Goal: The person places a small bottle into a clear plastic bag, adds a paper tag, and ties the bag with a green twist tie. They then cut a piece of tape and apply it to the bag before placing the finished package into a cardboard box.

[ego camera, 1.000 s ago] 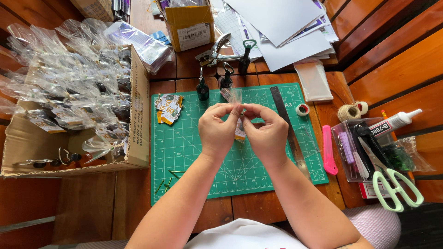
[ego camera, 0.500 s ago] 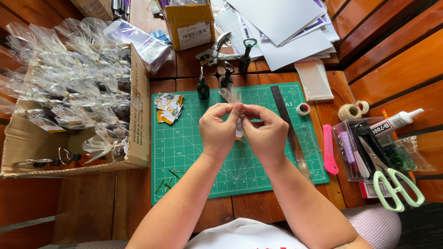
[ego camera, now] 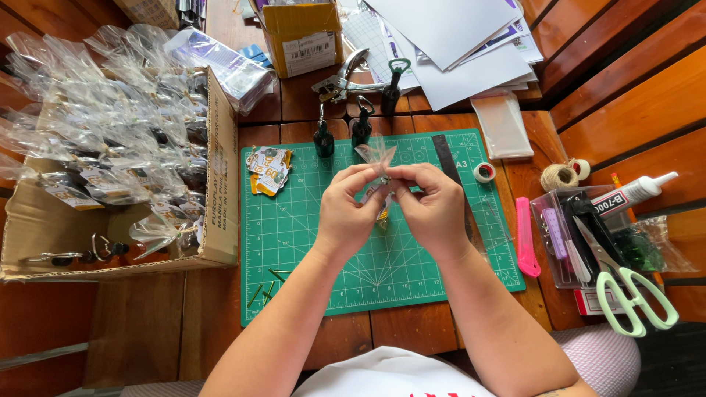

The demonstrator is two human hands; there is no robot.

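Across the wooden counter [ego camera: 323, 345], largest first: a cardboard box [ego camera: 220, 184] at far left holds many finished clear packets [ego camera: 95, 125], each already filled and closed, so I judge most of the batch done. At centre lies the green cutting mat [ego camera: 309, 257], and at its far edge stand two dark keyring pieces [ego camera: 323, 140]. A stack of white paper sheets [ego camera: 456, 44] and a small brown carton [ego camera: 300, 33] sit at the far edge of the counter. To the right are a clear tray of tools [ego camera: 559, 235], pale green scissors [ego camera: 632, 294], a glue tube [ego camera: 632, 192], a pink cutter [ego camera: 525, 235], a ball of twine [ego camera: 559, 176] and a tape roll [ego camera: 484, 172].

A little pile of printed tags [ego camera: 266, 169] lies on the mat's far left corner; these, with the keyring pieces, suggest several units left to pack.

Over the middle of the mat, my left hand [ego camera: 346, 213] and right hand [ego camera: 434, 209] meet, both pinched narrow on one small clear packet [ego camera: 376, 158], whose open top flares toward the far side. I judge this unit partly assembled, not yet closed.

My fingers cover the packet's contents, and what sits at the pinch point is too small to make out. Several thin green sticks [ego camera: 268, 287] near the mat's near left corner cannot be identified.
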